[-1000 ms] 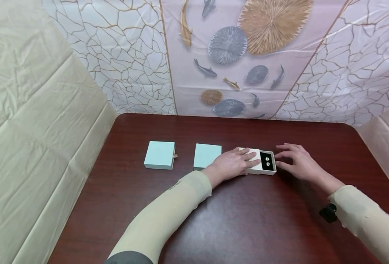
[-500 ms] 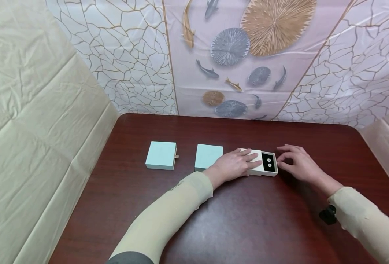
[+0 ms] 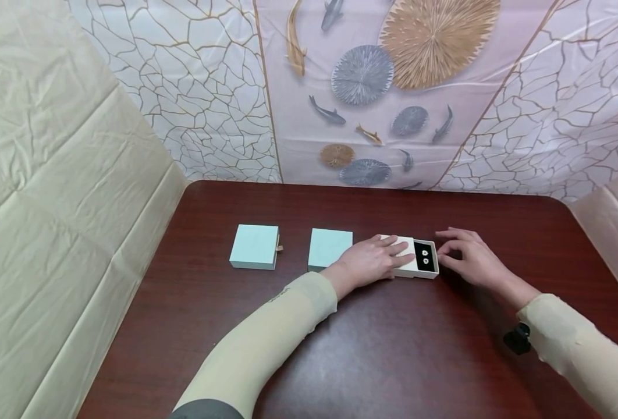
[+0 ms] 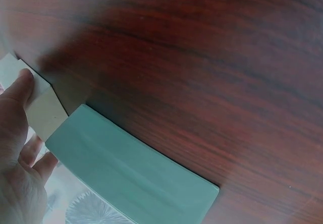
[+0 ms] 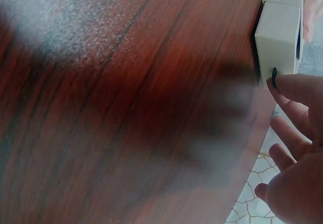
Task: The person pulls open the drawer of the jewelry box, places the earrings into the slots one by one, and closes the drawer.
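Note:
A white drawer-style jewelry box lies on the table with its tray pulled partway out to the right. On the tray's black insert is a pair of small earrings. My left hand holds the box sleeve, fingers spread over its top and thumb against its near side. At the tray's right end, my right hand pinches a small dark pull tab between thumb and finger, as the right wrist view shows. The left palm hides part of the sleeve.
Two pale mint boxes lie to the left. The middle mint box is close to my left wrist; the far-left mint box has a ribbon tab on its right. Patterned cloth hangs behind the dark wooden table.
Both hands stay at the white box, and the tray stands out about as far as before. Small shifts across the whole picture come from the head camera.

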The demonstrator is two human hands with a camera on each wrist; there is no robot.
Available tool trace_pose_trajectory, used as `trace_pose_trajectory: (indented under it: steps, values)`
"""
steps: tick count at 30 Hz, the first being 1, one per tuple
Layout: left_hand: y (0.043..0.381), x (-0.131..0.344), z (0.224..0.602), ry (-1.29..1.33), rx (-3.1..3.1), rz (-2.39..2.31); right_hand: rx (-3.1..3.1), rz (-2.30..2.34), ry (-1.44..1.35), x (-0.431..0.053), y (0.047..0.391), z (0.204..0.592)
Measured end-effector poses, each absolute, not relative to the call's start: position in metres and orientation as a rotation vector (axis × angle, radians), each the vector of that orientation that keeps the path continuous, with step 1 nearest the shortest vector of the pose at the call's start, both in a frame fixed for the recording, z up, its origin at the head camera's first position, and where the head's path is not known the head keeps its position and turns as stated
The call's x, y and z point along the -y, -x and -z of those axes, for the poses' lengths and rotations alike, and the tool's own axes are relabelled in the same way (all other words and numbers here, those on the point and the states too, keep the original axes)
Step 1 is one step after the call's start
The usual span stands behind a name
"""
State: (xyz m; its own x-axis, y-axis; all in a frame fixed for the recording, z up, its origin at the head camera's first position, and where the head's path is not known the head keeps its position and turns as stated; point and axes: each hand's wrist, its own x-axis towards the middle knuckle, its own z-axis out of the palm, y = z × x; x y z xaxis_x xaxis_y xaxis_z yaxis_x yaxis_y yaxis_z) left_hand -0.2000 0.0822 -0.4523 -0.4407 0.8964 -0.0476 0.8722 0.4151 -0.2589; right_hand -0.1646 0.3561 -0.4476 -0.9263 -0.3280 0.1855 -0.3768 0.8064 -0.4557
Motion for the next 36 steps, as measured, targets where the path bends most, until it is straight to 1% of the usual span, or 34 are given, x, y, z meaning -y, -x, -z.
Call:
trace_pose_trajectory:
  steps: [36]
  values:
    - [0.2,-0.081,0.456,1.606,2.557,-0.35,2.831,-0.727,-0.687,-0.345,0.174,0.455]
